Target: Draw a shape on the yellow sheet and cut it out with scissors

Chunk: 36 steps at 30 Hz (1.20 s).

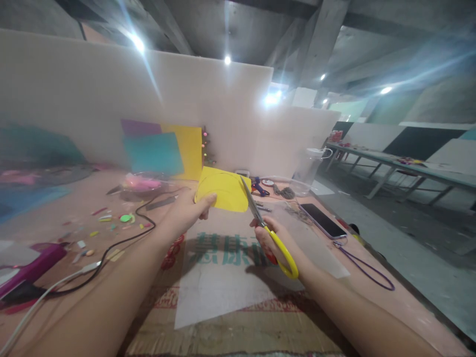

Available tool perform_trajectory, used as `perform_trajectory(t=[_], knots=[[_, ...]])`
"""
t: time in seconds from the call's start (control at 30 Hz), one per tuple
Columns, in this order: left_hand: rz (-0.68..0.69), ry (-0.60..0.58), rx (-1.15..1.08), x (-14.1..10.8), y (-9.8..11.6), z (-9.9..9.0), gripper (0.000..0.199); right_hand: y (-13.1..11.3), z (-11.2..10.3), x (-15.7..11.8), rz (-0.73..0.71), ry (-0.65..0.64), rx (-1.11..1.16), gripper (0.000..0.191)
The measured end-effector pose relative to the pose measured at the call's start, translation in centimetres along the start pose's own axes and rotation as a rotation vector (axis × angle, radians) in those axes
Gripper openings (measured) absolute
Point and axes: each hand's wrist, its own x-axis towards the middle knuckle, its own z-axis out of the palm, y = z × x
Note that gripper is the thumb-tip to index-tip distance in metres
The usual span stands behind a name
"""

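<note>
Pinched by its left edge, a piece of yellow paper with a faint curved pencil line is held up in my left hand. My right hand grips a pair of scissors by yellow handles. The metal blades point up and away, lying close to the paper's right edge. Whether they touch the paper I cannot tell. Below both hands, a translucent white sheet lies over a cardboard piece with printed characters.
Small colored scraps, a green disc, a black cable and a magenta tool lie on the left. A smartphone with a purple strap and a clear lidded cup stand right. Colored sheets lean against the back panel.
</note>
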Motion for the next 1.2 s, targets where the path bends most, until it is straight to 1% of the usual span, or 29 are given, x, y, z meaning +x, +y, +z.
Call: perform_trajectory(t=[0.1, 0.27, 0.4, 0.47, 0.53, 0.63, 0.67, 0.7, 0.77, 0.8, 0.83, 0.93, 1.0, 1.1, 1.2], knots=[[-0.005, 0.01, 0.011, 0.1, -0.1, 0.0, 0.043, 0.1, -0.1, 0.1, -0.01, -0.002, -0.003, 0.041], [-0.005, 0.063, 0.017, -0.1, 0.0, -0.2, 0.04, 0.3, -0.2, 0.2, -0.011, -0.011, -0.015, 0.039], [-0.02, 0.076, -0.004, -0.1, 0.1, -0.4, 0.04, 0.4, -0.1, 0.2, 0.008, -0.011, 0.01, 0.042], [-0.035, 0.084, -0.05, 0.0, -0.2, -0.1, 0.041, 0.4, 0.0, 0.1, 0.007, -0.012, 0.033, 0.045], [-0.057, 0.121, -0.183, 0.1, -0.8, 0.7, 0.042, 0.5, 0.2, 0.1, -0.003, -0.026, 0.064, 0.048], [-0.135, 0.197, -0.464, -0.1, -1.6, 2.9, 0.052, 0.7, 0.6, -0.1, 0.005, -0.064, 0.135, 0.048], [-0.173, 0.164, -0.501, -0.2, -1.7, 3.8, 0.058, 0.8, 0.7, -0.2, 0.01, -0.073, 0.154, 0.048], [-0.203, 0.097, -0.517, -0.4, -1.8, 4.5, 0.062, 0.9, 0.8, -0.2, 0.016, -0.081, 0.164, 0.048], [-0.221, -0.017, -0.546, -0.7, -1.9, 5.7, 0.066, 1.0, 1.0, -0.3, 0.018, -0.085, 0.159, 0.05], [-0.219, -0.036, -0.563, -0.8, -1.8, 6.0, 0.067, 0.9, 1.0, -0.4, 0.017, -0.085, 0.154, 0.051], [-0.217, -0.025, -0.579, -0.9, -1.8, 6.2, 0.067, 0.8, 1.0, -0.5, 0.019, -0.09, 0.149, 0.051], [-0.223, 0.09, -0.599, -0.9, -1.5, 5.9, 0.062, 0.3, 1.1, -0.7, 0.035, -0.102, 0.139, 0.051], [-0.221, 0.137, -0.584, -0.8, -1.3, 5.3, 0.059, 0.1, 1.2, -0.8, 0.042, -0.096, 0.123, 0.053], [-0.191, 0.136, -0.548, -0.9, -1.0, 4.9, 0.054, 0.2, 1.0, -0.6, 0.015, -0.079, 0.078, 0.056], [-0.176, 0.09, -0.555, -1.1, -1.0, 5.2, 0.052, 0.6, 0.6, -0.4, -0.064, -0.074, 0.001, 0.057]])
